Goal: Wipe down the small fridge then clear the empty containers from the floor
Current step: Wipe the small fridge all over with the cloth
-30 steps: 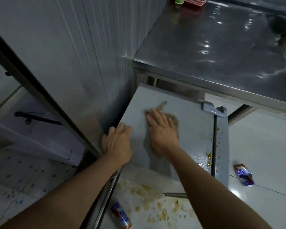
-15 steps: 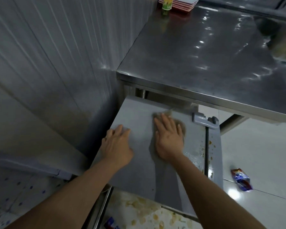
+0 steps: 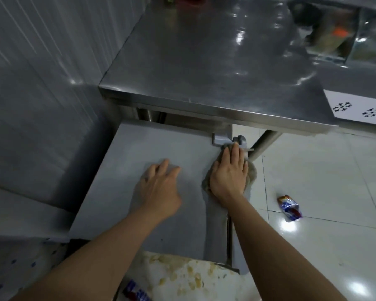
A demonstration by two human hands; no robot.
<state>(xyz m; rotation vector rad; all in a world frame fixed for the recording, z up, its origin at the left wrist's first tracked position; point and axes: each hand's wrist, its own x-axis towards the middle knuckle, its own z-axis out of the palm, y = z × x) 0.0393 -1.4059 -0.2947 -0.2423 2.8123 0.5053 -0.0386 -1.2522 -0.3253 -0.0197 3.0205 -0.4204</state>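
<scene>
Fridge (image 3: 156, 148) top sits low, partly under the steel desk (image 3: 204, 61), beside the wall. Right hand (image 3: 228, 174), fingers straight and pressed together, presses a cloth (image 3: 252, 172) flat at the top's right edge by the hinge (image 3: 223, 139); left hand (image 3: 159, 187) rests flat with fingers spread. One crushed can (image 3: 289, 207) lies on the floor (image 3: 323, 181) to the right, another (image 3: 136, 293) at the bottom edge.

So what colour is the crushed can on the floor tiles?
The crushed can is blue, red and white, seen in the head view.
</scene>
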